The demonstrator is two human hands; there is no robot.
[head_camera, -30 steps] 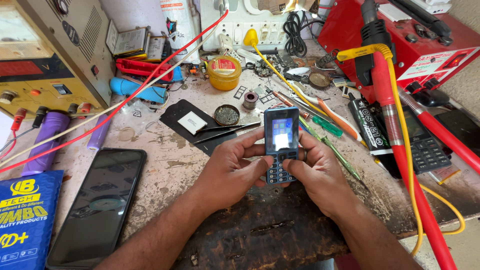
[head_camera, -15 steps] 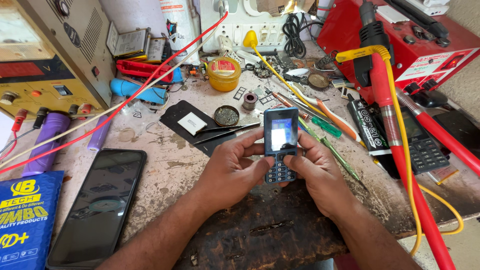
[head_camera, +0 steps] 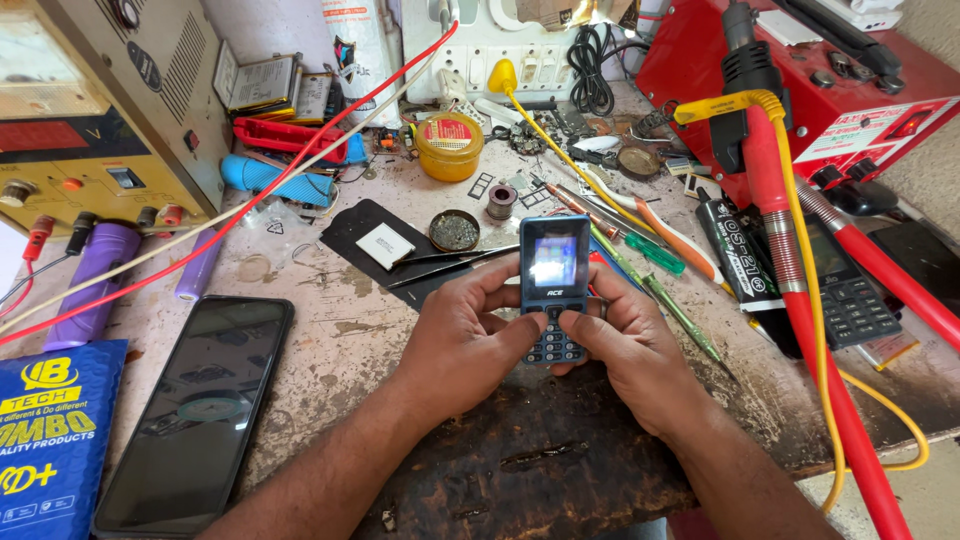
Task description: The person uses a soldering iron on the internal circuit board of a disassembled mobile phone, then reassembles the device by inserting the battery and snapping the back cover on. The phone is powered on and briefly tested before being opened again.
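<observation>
Cluttered, stained repair workbench [head_camera: 330,330], near its front edge: small dark-blue keypad phone with lit screen [head_camera: 553,290], gripped by left hand [head_camera: 462,340] and right hand [head_camera: 625,350], thumbs on keys. Seemingly testing buttons; calls for steady presses. Black smartphone [head_camera: 200,410] lying front-left.

Stained, scratched workbench [head_camera: 330,330] in daylight, dark worn mat [head_camera: 540,470] at front edge, white wall [head_camera: 270,30] behind, pale floor [head_camera: 930,500] bottom right.

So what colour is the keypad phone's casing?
Dark blue, seen in the head view: the keypad phone has a lit screen.
</observation>
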